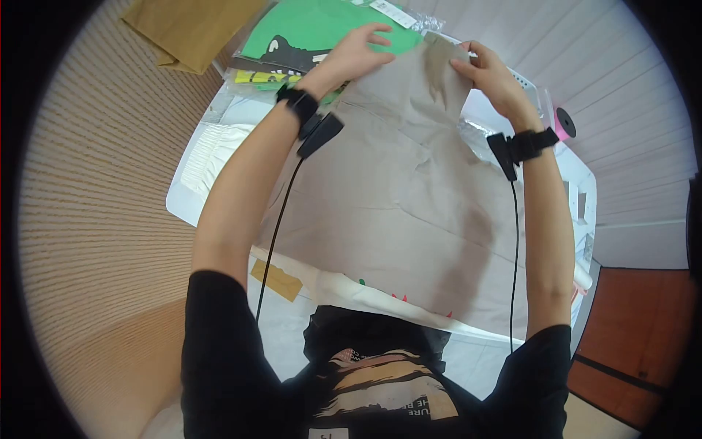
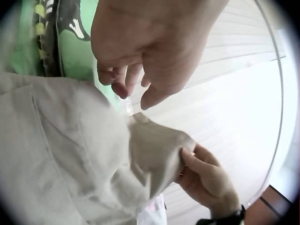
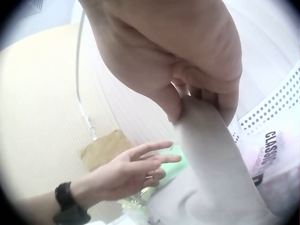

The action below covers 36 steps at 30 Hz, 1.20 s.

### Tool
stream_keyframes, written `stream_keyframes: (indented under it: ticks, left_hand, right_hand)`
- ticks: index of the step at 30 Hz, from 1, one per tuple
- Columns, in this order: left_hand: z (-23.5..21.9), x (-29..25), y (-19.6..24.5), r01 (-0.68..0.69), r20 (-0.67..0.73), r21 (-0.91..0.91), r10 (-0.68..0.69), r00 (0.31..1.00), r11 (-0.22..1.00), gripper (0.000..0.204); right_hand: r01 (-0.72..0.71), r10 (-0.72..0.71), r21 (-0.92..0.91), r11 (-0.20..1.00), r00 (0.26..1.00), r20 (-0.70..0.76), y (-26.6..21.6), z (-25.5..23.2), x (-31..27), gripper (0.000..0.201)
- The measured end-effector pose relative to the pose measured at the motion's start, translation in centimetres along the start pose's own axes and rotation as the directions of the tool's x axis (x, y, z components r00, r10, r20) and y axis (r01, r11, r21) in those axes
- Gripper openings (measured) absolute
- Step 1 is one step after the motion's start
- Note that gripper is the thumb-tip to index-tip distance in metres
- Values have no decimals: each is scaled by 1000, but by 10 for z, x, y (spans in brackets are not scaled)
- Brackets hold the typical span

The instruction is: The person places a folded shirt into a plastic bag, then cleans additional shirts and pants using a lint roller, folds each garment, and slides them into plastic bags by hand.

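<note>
A large grey-beige cloth point(image 1: 380, 183), outlined like a bib apron with a narrow top, lies spread over the white table, its lower part towards the person. Along its near side a pale strip point(image 1: 351, 289) shows small red and green printed bits. My right hand point(image 1: 493, 77) pinches the upper right corner between thumb and fingers, and the cloth point(image 3: 206, 145) hangs from that grip in the right wrist view. Off the upper left edge, my left hand point(image 1: 358, 55) hovers with its fingers extended and apart. In the left wrist view, nothing sits between its thumb and fingers point(image 2: 120, 89).
Green packaged cloth with a dark print point(image 1: 300, 36) lies behind the left hand. Brown paper point(image 1: 190, 29) is at the far left, white gathered fabric point(image 1: 208, 157) on the table's left side. A pink spool point(image 1: 564, 124) and white perforated basket point(image 3: 272, 108) stand right. Cables hang from both wrists.
</note>
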State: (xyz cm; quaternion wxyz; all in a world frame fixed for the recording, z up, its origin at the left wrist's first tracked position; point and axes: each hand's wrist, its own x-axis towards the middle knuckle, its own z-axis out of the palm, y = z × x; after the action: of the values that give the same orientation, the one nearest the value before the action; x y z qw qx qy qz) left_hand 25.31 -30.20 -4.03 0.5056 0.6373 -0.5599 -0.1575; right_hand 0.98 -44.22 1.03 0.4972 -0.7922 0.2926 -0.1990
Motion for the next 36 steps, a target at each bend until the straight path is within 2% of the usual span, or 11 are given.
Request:
stream_keyframes:
  ticks: [6,10,14,16,18,20,22,24,27,33,36]
  left_hand:
    - [31,54,9,33,252,445,-161,954,895,60]
    - [51,78,-14,106,242,423,-225,944,900,62]
    - [-9,39,53,75,257,309,-159,953,948,36]
    - [-59,-16,100,-78,330,623,-171,928,778,31]
    - [-104,-88,107,8,212,217,-55,976,976,22]
    - [-114,-164,79,-347,71,386,348,935,855,16]
    - [-89,-246,69,133,13,114,-136,991,984,10]
    - [-59,-302,63,399,-113,-74,-405,907,914,17]
    - [-43,-342,77,437,-149,-634,-656,740,638,34]
    - [-28,-356,81,597,-371,19,-549,749,802,44]
    - [-24,-368,79,623,-365,-178,-639,677,762,42]
  right_hand:
    - [257,-301,-468,846,953,-21,4,15,-2,30]
    - [364,-402,-367,856,915,-30,3,22,-19,29]
    - [426,-484,-362,829,871,-85,-35,29,-63,24]
    - [570,-607,-312,760,794,-27,-53,42,-100,18]
    - [704,-712,-330,629,692,118,-70,60,-146,17]
    - [823,-766,-242,513,567,304,-61,89,-184,20]
    - [859,-720,-296,418,512,468,-43,122,-215,19]
    - [856,-658,-273,439,513,552,-17,146,-230,19]
    - [844,-577,-252,474,513,635,0,161,-235,17]
    - [766,-491,-187,615,557,670,-24,156,-187,14]
    - [694,-479,-350,629,700,529,-39,171,-123,22]
